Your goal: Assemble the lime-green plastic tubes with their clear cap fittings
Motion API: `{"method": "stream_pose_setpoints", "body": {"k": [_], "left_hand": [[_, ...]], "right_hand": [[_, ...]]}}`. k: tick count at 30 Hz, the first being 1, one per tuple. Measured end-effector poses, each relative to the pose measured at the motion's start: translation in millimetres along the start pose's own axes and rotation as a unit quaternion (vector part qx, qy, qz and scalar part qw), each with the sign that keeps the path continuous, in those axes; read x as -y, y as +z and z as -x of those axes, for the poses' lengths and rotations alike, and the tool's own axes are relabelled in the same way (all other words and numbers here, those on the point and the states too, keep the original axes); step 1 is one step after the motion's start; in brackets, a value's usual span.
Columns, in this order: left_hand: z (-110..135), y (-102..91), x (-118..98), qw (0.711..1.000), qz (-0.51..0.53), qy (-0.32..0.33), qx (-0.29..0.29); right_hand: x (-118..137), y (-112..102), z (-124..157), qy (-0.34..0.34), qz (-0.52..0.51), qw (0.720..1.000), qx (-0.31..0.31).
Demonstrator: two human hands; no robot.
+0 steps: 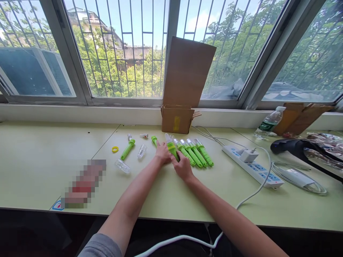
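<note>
My right hand (183, 167) is wrapped round the lower end of a green stick with a clear cap (172, 147), held tilted with its cap away from me. My left hand (162, 153) is closed close beside it; its fingers are partly hidden, so I cannot make out what they grip. Another green stick (154, 140) pokes out just behind the left hand. To the right, several capped green sticks (203, 152) lie side by side. On the left are an uncapped green stick (128, 150), two clear caps (122, 166) and a yellow ring (115, 149).
Behind the sticks stands an open cardboard box (177, 119) against the window ledge. A white power strip (253, 167) with cables is at right, near a water bottle (270, 122) and a black curved object (302, 151). A white cable crosses the table's front edge (184, 219).
</note>
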State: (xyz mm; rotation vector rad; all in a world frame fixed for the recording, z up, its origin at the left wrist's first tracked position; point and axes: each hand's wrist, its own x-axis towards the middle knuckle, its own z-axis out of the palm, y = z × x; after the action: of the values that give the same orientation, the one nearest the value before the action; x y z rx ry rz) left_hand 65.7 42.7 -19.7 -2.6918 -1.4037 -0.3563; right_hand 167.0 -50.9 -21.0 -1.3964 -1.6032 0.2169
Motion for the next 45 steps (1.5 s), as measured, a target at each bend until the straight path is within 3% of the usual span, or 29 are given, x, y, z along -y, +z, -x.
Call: {"method": "stream_pose_setpoints", "body": {"k": [8,18,29,37,45], "left_hand": [[-6,4.6,0,1.0,0.011,-0.011,-0.01],[7,6.0,-2,0.991,0.026,-0.029,-0.131],[16,-6.2,7,0.975,0.086,-0.092,-0.182],[15,-9.8,19,0.914,0.195,-0.175,-0.31],[11,-3.0,33,0.833,0.337,-0.276,-0.34]], "right_hand": [[1,-1,0,0.001,-0.004,1.0,0.005],[1,0,0,0.007,0.001,1.0,0.002],[2,-1,0,0.009,0.005,1.0,0.004],[2,-2,1,0.011,0.007,1.0,0.009],[-5,-1,-2,0.007,0.023,1.0,0.015]]}}
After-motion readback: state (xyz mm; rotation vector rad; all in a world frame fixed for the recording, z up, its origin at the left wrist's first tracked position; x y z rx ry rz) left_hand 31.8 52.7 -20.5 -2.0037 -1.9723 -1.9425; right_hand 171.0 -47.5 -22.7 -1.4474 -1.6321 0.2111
